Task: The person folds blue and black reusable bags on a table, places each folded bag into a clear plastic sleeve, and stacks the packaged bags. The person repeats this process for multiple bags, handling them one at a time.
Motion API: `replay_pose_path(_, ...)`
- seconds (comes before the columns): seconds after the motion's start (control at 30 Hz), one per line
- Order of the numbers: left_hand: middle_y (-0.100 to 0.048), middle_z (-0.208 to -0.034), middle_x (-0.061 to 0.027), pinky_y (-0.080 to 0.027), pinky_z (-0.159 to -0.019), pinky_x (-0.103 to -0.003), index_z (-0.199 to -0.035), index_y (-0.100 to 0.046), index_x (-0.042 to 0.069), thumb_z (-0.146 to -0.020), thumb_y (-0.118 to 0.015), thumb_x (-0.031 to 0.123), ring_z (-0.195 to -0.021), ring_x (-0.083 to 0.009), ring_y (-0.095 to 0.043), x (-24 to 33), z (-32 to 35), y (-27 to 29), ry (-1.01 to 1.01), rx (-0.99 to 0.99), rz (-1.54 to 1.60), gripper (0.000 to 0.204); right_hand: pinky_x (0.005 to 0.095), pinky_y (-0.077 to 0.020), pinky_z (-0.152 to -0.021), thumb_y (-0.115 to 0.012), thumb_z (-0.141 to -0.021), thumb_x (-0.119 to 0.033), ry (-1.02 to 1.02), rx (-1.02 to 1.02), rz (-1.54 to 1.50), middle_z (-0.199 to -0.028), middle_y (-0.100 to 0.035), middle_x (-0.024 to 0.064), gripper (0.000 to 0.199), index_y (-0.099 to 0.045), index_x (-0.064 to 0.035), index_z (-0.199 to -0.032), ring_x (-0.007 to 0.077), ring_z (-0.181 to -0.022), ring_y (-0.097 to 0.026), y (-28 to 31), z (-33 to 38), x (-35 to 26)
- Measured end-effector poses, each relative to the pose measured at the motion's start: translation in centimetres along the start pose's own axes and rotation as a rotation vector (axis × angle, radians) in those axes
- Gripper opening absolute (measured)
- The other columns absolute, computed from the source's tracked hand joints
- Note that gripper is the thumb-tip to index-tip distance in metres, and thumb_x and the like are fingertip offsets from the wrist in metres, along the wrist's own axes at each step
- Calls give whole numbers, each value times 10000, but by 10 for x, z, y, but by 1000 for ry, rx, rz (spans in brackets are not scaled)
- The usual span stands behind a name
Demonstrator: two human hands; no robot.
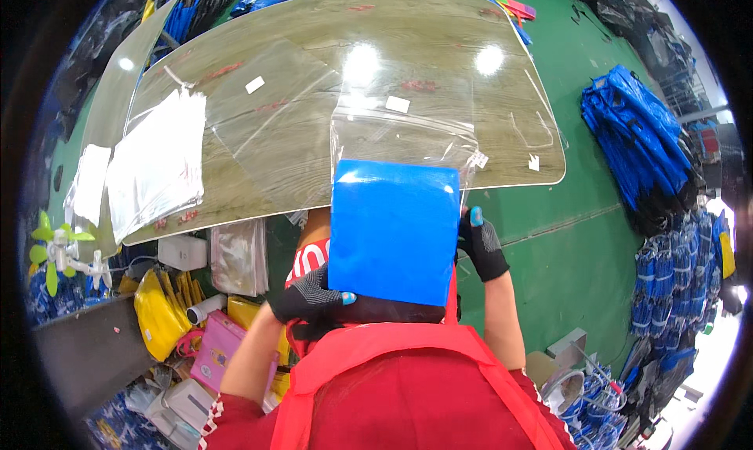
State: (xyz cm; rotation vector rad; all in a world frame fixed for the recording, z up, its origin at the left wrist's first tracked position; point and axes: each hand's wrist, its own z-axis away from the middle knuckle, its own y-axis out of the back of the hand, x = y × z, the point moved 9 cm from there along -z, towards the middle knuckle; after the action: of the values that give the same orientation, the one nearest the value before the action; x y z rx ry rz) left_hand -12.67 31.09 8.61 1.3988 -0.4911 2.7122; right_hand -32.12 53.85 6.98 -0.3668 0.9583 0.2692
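A blue folded item [394,232] is gripped by both gloved hands, left hand [312,297] and right hand [480,246], partly slid into a clear bag [401,140] at the table's [314,50] near edge; insertion unfinished.

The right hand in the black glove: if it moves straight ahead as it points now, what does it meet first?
Probably the clear plastic bag over the flat blue folded item that the right hand grips; beyond lies the wooden table. Depth is unclear.
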Motion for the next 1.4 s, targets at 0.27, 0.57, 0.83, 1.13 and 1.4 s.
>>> replay_pose_path(0.27,-632,-941,-85,-486,-718,-292,-1140,-545,-3,-845,-686,296,-789,-145,-580,108,-36,71,-512,594,70,442,353,-472,-902,-749,-775,-323,66,-178,-11,-1163,-591,132,645,-494,-2,-1273,232,-1018,-577,-45,-10,3)
replay_pose_path(0.57,-429,-1372,-154,-365,-1035,-389,-1429,-259,37,-729,-788,363,-1241,-256,-438,-19,19,-20,-186,262,290,935,407,-403,-1000,-871,-610,-344,-102,-144,107,-1293,-498,177,1014,-322,-10,-1394,275,-1189,-488,-35,99,79)
replay_pose_path(0.83,-498,-1315,-126,-382,-1013,-356,-1386,-342,21,-761,-776,292,-1184,-204,-480,68,4,17,-422,279,185,808,394,-469,-922,-870,-634,-306,-36,-128,301,-1201,-574,158,840,-454,39,-1277,250,-1068,-571,-27,88,52)
replay_pose_path(1.13,-530,-1286,-124,-451,-954,-375,-1389,-365,33,-727,-793,338,-1138,-235,-531,50,-8,2,-176,297,167,846,376,-528,-842,-769,-764,-215,-133,-75,343,-1098,-635,127,575,-515,-2,-1233,229,-1000,-620,-36,66,17)
replay_pose_path(1.4,-521,-1280,-119,-457,-930,-362,-1375,-372,44,-751,-776,294,-1117,-224,-531,12,-19,21,-132,254,200,784,368,-476,-928,-796,-731,-321,79,-99,-39,-1210,-587,154,770,-441,9,-1330,223,-1077,-578,-41,63,10)
